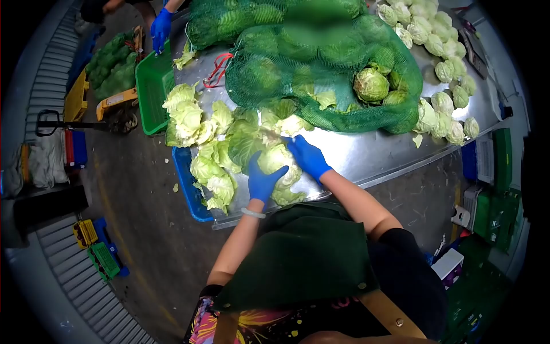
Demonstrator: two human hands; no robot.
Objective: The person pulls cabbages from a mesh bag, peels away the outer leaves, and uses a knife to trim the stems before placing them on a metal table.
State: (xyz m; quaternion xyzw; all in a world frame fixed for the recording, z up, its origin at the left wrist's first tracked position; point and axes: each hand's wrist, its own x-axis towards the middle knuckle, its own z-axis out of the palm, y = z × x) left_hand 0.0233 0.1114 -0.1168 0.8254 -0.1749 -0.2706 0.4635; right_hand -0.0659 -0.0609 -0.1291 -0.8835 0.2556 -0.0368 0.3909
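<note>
The left hand [263, 180], in a blue glove, wraps around the near side of one pale green round cabbage [279, 159] with its fingers spread. This keeps the cabbage from rolling. The right hand [308, 157], also in a blue glove, lies on the far side. I cannot tell if it pinches a leaf or just presses. The cabbage sits on the shiny steel bench [366, 155], near its front edge, just in front of the person.

Loose torn cabbage leaves [197, 123] lie in a heap just to the left, pushed out of the way. One blue plastic crate [186, 172] sits below that edge, maybe to catch them. One green plastic crate [153, 92] stands farther left.

Two green net sacks [309, 63] full of cabbages lie behind, close enough to reach. Peeled cabbages [444, 86] are piled on the right, too many to count. One co-worker's blue-gloved hand [161, 28] is at the far end.
</note>
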